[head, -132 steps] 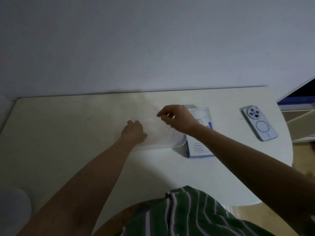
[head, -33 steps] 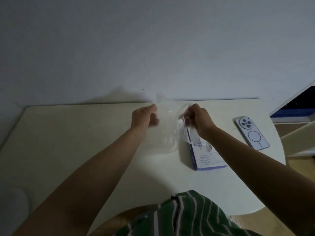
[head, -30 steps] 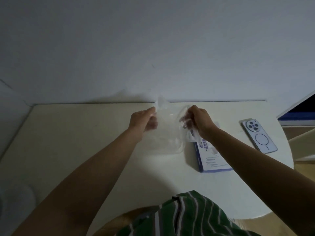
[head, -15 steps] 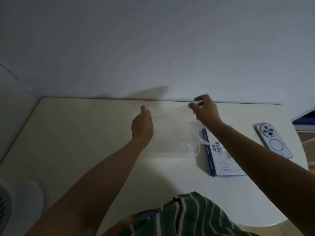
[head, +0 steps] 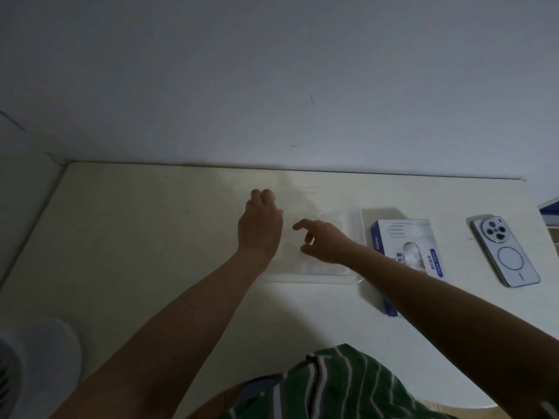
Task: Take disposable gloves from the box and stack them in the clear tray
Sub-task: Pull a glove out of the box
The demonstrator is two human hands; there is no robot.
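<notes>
The clear tray (head: 317,278) lies flat on the desk (head: 136,237), a little short of the wall (head: 272,86). Its outline is so faint that only the near rim and the right side read plainly, and its long axis cannot be told. Inside it the gloves (head: 311,207) show only as pale creased film toward the far right corner; how many there are and which way they point cannot be made out. The left hand (head: 260,228) rests over the tray's left part, fingers aimed at the wall and bent down at the tips. Whether they pinch the film is hidden. The right hand (head: 328,243) hovers over the tray's middle, loose and spread, forefinger stretched leftward and thumb apart, with nothing seen in it. Just right of the tray stands the blue and white box (head: 402,234), its long axis running from the person toward the wall, film showing in the oval top opening. Its near end is covered by the right forearm. Farther right of the tray a phone (head: 505,252) lies camera side up. A green striped garment (head: 332,388) is cut off by the bottom edge.
</notes>
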